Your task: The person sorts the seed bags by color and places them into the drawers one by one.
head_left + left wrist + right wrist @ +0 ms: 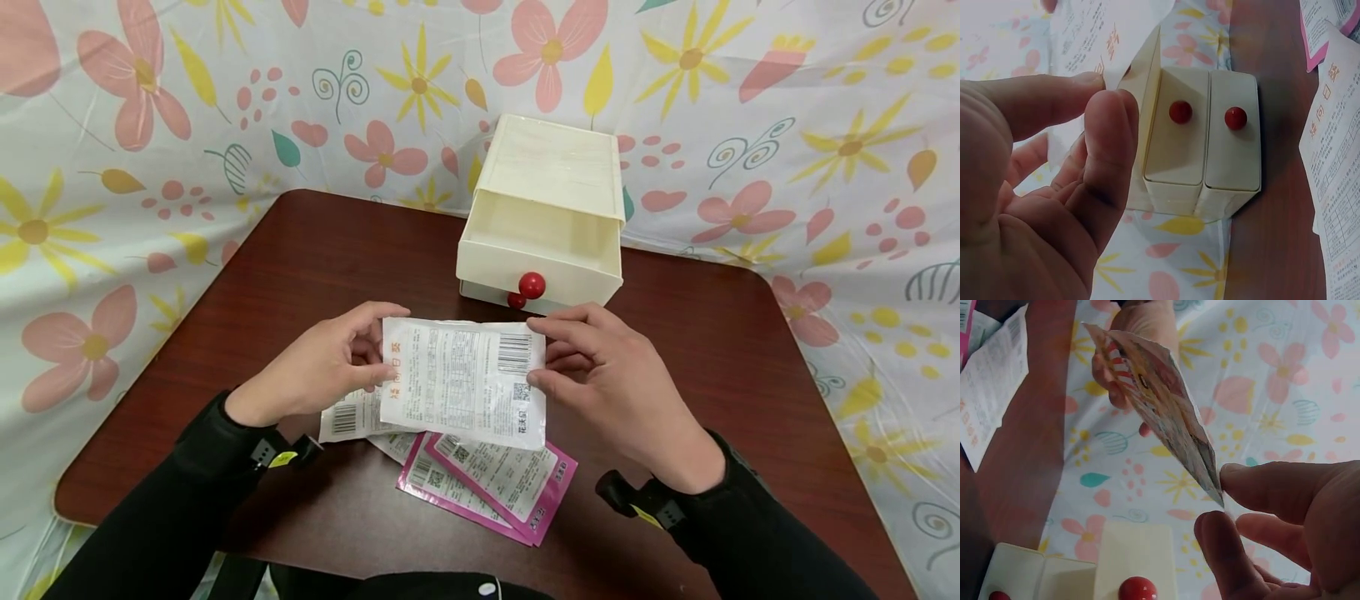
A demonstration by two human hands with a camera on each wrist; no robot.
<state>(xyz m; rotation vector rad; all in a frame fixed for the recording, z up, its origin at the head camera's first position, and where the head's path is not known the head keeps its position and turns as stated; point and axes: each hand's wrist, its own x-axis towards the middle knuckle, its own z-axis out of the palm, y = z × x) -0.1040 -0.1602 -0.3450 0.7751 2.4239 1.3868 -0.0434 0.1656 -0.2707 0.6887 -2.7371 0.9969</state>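
My left hand (318,362) and right hand (626,387) hold a flat white printed packet (461,379) between them. In the left wrist view, thumb and index finger pinch one edge. The opposite edge is pinched by the right fingertips (1219,534) in the right wrist view, where the packet's colourful picture side (1154,387) shows. Its barcode and small text face me. Beneath it on the table lie another white packet (348,417) and two pink-edged packets (502,475), overlapping and partly hidden.
A cream box with two drawers (555,158) stands at the back of the brown table (315,250). Its upper drawer (495,258) is pulled out, with a red knob (532,285) on the front. Behind hangs a flowered cloth (262,83).
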